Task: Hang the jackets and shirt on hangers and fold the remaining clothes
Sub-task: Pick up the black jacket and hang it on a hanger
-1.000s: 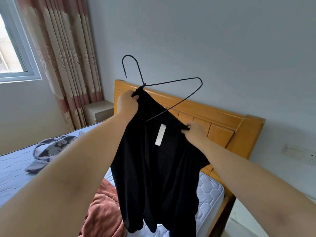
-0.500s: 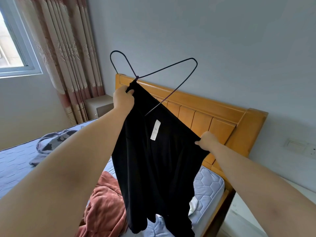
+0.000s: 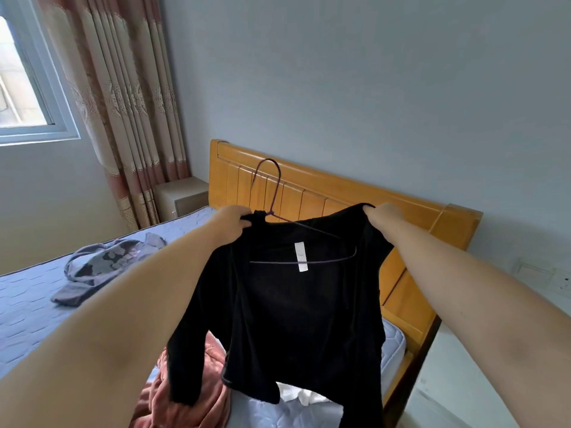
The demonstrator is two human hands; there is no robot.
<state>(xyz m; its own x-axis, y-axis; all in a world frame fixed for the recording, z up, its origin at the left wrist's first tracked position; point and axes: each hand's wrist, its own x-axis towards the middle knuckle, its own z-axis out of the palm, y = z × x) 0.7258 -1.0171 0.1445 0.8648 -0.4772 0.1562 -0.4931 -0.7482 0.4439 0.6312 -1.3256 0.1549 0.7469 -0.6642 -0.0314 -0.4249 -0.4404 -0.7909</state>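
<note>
A black jacket [image 3: 296, 304] with a white label hangs open in front of me above the bed. A thin dark wire hanger [image 3: 272, 193] is partly inside it, its hook sticking up over the collar and its right arm lying across the inner back. My left hand [image 3: 234, 219] grips the jacket's left shoulder at the base of the hook. My right hand [image 3: 381, 213] grips the jacket's right shoulder and holds it out to the side.
A grey patterned garment [image 3: 105, 267] lies on the blue mattress [image 3: 27, 304] to the left. A rust-pink garment [image 3: 188, 393] and a white cloth [image 3: 301, 396] lie below the jacket. The wooden headboard [image 3: 333, 186], a bedside cabinet [image 3: 182, 196] and curtains [image 3: 123, 97] stand behind.
The hanger and jacket have come down in front of the headboard. My right hand moved up to the jacket's right shoulder and spread the jacket wide, with the hanger's arm now lying inside it.
</note>
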